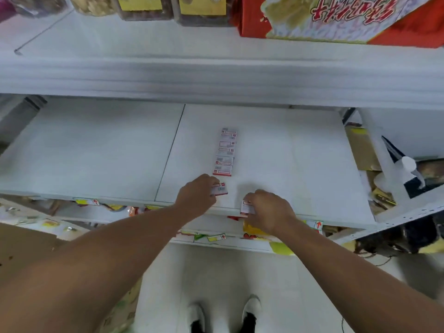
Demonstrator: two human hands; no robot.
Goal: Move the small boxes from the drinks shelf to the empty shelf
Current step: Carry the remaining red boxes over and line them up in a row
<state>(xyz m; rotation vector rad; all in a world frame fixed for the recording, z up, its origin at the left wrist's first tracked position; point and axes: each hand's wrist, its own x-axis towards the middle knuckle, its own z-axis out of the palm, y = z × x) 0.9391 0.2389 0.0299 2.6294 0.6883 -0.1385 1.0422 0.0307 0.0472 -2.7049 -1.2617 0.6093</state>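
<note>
— While standing square to the white shelf (pixel 276 145), what fills most of the view?

— Mostly bare white board, split by a dark seam left of centre. Above, another shelf with a red carton (pixel 336 18) and clear tubs (pixel 144 8). Below the front lip, price tags and packets, too blurred to name.

— And on the board itself?

— One row of small boxes (pixel 224 152), laid flat and touching end to end, running from near the front edge straight toward the back. Probably lined up that way to keep a tidy file and leave room beside it for more.

— Where do the carried ones sit?

— Left hand (pixel 197 197) curled round one box (pixel 219 189), just short of the row's near end, label up, long axis lying across the row like its neighbours. Looks set to go down as the next link. Right hand (pixel 269 210) pinching another box (pixel 247 207) at the shelf's front edge, tipped more upright, long axis pointing roughly away from the body. Likely kept back there, waiting its turn.

— Touching the board?

— Cannot tell for either; fingers hide the undersides.

— Smallest things?

— Red stripes and barcodes on the labels; print unreadable.
</note>
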